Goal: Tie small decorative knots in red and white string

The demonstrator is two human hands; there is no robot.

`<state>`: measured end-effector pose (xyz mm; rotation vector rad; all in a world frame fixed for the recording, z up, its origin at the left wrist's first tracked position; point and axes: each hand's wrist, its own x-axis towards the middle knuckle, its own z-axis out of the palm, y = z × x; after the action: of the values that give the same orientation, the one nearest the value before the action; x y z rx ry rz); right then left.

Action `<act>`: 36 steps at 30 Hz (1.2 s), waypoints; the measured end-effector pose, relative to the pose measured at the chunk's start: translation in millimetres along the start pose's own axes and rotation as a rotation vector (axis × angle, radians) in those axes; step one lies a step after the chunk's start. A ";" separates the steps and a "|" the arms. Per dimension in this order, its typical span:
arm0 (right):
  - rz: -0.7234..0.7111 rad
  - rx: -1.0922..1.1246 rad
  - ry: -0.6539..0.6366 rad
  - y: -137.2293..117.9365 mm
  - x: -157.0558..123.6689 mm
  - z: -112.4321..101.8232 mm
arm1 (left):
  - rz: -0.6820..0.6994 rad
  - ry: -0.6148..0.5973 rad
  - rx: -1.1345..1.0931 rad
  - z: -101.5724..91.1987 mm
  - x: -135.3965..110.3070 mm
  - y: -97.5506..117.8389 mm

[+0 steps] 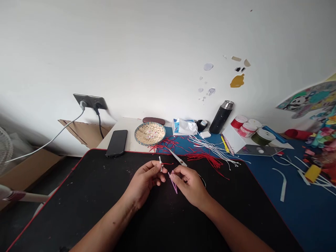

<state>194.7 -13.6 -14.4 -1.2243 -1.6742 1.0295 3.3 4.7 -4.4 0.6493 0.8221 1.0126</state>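
- left hand (pixel 143 180): mostly closed, thumb and fingertips pinched on a small white plastic piece (pixel 160 163), short red cord (pixel 168 163) trailing off to the side
- right hand (pixel 189 185): fingers curled in, pinched on a pink strip (pixel 173 183) angled down toward the mat
- scissors (pixel 179 158): steel blades sticking out past the right hand, black handle loop (pixel 203 182) peeking out behind it, can't tell if actually gripped
- both hands close together, just above a black desk mat (pixel 65 210) with red edging
- right past the mat: loose red cords (pixel 202 159) and a bunch of white cords (pixel 212 148), lying across a blue mat (pixel 301 199)
- farther back on the desk (pixel 112 140): black smartphone (pixel 117 142), woven bamboo tray (pixel 149 133), tissue pack (pixel 183 126), black thermos (pixel 221 117)
- off to the right: 3 ribbon spools (pixel 262 136) or so, hard to count exactly
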 end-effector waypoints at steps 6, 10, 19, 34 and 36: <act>-0.071 -0.072 -0.073 0.3 -9.7 -3.7 | -0.012 -0.010 0.093 -0.7 1.2 -7.0; -0.087 -0.122 -0.170 1.1 -10.1 -4.7 | -0.015 0.007 0.105 -1.1 3.0 -9.3; 0.121 0.155 -0.155 2.1 -9.6 -4.0 | 0.039 0.001 0.219 2.4 2.7 -9.0; 0.370 0.624 -0.153 4.1 -3.7 -7.9 | -0.033 0.093 0.118 2.0 4.3 -12.1; 0.367 0.648 -0.173 4.5 -4.2 -7.2 | -0.036 0.100 0.121 2.8 4.3 -11.9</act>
<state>203.7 -15.7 -16.7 -1.0299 -1.0964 1.7734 12.5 3.7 -13.5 0.6884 0.9858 0.9742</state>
